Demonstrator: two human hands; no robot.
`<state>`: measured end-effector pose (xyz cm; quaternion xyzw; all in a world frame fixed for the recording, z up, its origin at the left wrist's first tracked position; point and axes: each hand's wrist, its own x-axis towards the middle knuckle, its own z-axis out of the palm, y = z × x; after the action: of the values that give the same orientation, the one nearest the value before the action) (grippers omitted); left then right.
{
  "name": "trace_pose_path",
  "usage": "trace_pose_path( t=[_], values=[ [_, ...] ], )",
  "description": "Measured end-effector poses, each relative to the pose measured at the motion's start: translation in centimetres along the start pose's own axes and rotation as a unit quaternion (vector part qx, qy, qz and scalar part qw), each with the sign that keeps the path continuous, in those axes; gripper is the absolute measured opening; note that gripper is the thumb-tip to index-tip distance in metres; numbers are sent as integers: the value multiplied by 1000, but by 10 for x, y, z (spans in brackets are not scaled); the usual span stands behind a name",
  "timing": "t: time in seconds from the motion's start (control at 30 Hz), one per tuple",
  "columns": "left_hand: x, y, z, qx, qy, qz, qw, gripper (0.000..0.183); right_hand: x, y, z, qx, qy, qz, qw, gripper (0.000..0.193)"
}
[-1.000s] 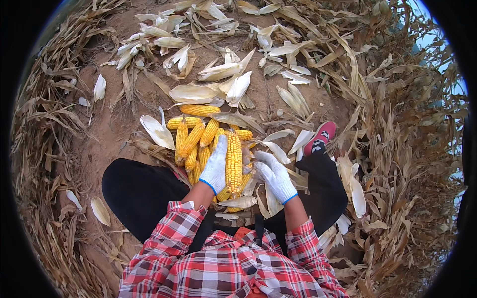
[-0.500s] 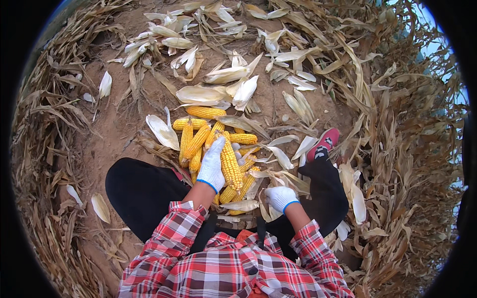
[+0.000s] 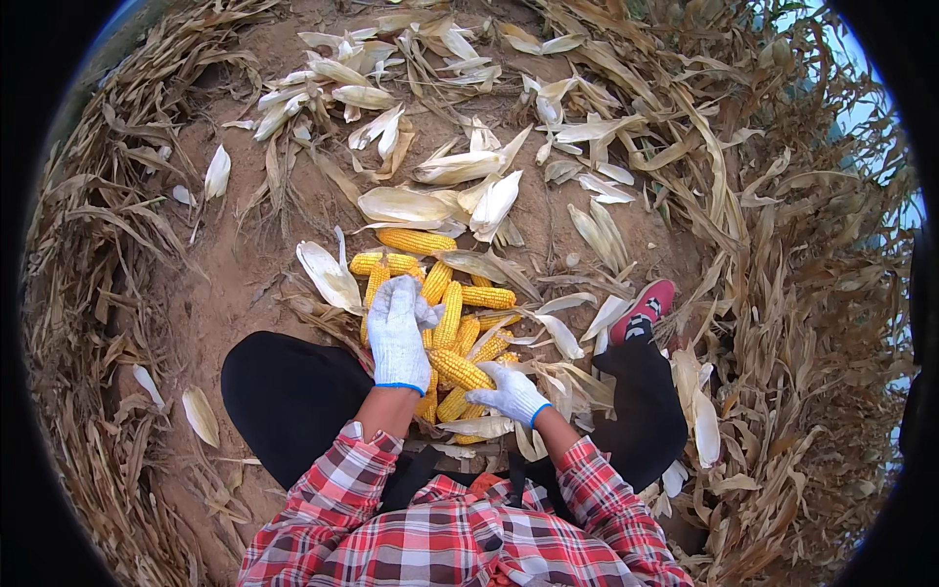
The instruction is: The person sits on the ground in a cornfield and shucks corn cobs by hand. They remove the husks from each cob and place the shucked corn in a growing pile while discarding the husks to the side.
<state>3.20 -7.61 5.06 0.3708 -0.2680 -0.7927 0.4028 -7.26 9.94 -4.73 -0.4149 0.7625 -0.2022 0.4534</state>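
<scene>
Several bare yellow corn cobs [image 3: 416, 241] lie in a pile on the soil between my legs. My left hand [image 3: 398, 338], in a white knit glove with a blue cuff, is over the pile's left side. Its fingers curl down and hide what is under them. Beside its thumb lies one cob [image 3: 449, 315]. My right hand [image 3: 511, 394], gloved alike, is closed around the right end of another cob [image 3: 458, 369], which slants across the near part of the pile. Pale husks [image 3: 477, 428] lie among and beside the cobs.
Loose husks [image 3: 406, 204] lie scattered on the brown soil beyond the pile. Dry stalks and leaves [image 3: 782, 293] bank up on the right, with more stalks [image 3: 108, 235] at left. My bent legs in black trousers [image 3: 284, 406] flank the pile; a pink shoe [image 3: 653, 298] shows at right.
The cob my left hand held upright is out of that hand, which has moved left and turned over the pile. My right hand has moved left from the husks and gripped a cob's end.
</scene>
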Motion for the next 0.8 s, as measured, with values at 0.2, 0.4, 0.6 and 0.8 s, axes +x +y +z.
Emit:
trace_pose_path(
  t=[0.2, 0.4, 0.6, 0.8],
  values=[
    [-14, -18, 2, 62, -28, -37, 997, 13, 65, 41, -23, -48, 132, 33, 990, 44],
    [-12, -66, 2, 114, -34, -195, 974, 11, 186, 63, -86, 127, 270, 53, 953, 46],
    [-1, -80, 12, 126, -23, -287, 949, 13, 317, 87, -121, 368, 236, 200, 877, 63],
    [13, -82, 16, 138, 15, -307, 942, 15, 351, 44, -118, 301, 280, 272, 870, 61]
  ],
)
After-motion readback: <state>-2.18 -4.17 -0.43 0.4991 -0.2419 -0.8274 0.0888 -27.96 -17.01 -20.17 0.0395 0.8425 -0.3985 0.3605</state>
